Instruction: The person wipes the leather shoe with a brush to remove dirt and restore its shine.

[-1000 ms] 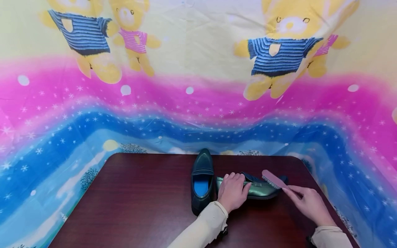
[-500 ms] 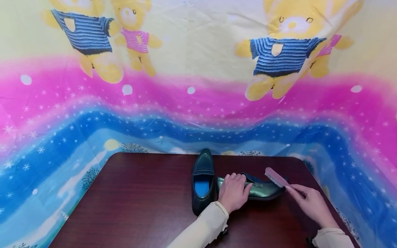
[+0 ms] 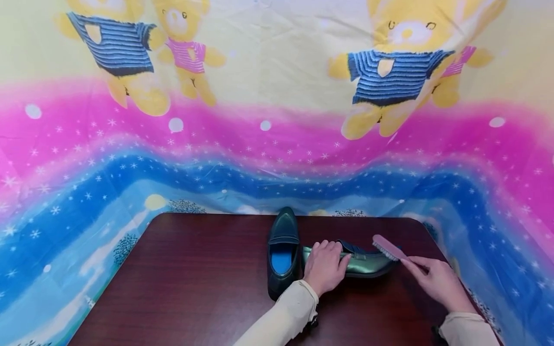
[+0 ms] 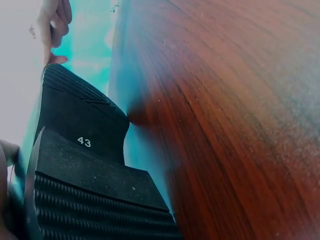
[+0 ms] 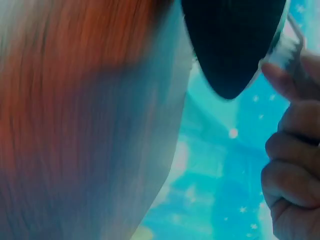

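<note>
My left hand [image 3: 325,269] grips the heel end of a dark green loafer [image 3: 368,265], whose toe points right. In the left wrist view the black sole [image 4: 80,125], marked 43, faces the camera, so the shoe is raised or tipped from the table. In my right hand [image 3: 440,283] is a pink-backed shoe brush [image 3: 389,247], pinched by its handle, with pale bristles down at the loafer's toe. The right wrist view shows the fingers [image 5: 292,175] curled below the toe's sole [image 5: 232,45]. Left of this, the matching loafer [image 3: 283,235] stands upright, toe away, with a blue insole.
A dark red-brown wooden table [image 3: 195,274] with rounded far corners lies under the shoes. Behind and around it hangs a cloth backdrop [image 3: 259,144] printed with bears and snowflakes. The standing loafer's toe reaches the table's far edge.
The brush and my right hand have shifted slightly right along the loafer's toe. My left hand and both shoes hold nearly the same place.
</note>
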A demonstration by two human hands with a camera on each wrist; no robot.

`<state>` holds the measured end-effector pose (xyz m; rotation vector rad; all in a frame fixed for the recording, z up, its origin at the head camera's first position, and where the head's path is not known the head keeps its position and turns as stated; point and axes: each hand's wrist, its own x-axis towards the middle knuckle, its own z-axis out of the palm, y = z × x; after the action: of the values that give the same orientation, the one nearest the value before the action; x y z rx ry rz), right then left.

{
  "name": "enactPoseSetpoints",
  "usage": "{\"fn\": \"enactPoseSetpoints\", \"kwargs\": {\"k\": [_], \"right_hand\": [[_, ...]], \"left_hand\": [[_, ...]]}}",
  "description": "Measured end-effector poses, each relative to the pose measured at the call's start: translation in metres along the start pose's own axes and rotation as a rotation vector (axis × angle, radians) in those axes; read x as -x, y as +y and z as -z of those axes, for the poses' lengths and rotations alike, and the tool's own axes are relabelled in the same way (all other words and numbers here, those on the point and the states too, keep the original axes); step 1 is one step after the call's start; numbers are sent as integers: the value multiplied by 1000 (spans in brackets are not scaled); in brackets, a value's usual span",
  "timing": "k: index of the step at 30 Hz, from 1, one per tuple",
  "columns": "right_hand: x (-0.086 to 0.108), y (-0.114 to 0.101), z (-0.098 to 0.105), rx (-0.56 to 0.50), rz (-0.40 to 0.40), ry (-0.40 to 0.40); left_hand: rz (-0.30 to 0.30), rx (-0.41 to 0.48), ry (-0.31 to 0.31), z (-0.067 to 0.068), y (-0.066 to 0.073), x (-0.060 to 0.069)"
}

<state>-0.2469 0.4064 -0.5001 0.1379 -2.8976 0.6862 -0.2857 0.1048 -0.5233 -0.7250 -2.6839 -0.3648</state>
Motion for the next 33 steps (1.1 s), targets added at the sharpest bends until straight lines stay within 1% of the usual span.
{"fn": "enactPoseSetpoints", "kwargs": {"k": [4,7,11,17,19,21,24,26,29,33], "right_hand": [[-4,15,1,32,-73,16],[-7,21,0,45,-101,30],[-10,23,-1,64,-107,34],[-12,23,1,64,-126,18],[-11,23,3,48,-133,43],[-11,24,4,34,-131,87],[-8,22,5,5,-117,111],[-5,20,5,-11,-91,92],[-1,16,5,-32,-61,45],[2,15,4,-44,-74,13]], "left_hand": [[-3,6,-11,1,1,0],[-8,2,-19,0,1,0],[-11,2,-19,-1,0,0],[-22,1,-14,2,-1,1],[-25,7,-14,3,-1,2],[-25,18,-19,4,-1,2],[-27,33,-34,4,-1,3],[-27,35,-42,4,-1,3],[-26,27,-44,5,-1,4],[-23,24,-41,6,-1,4]]}}
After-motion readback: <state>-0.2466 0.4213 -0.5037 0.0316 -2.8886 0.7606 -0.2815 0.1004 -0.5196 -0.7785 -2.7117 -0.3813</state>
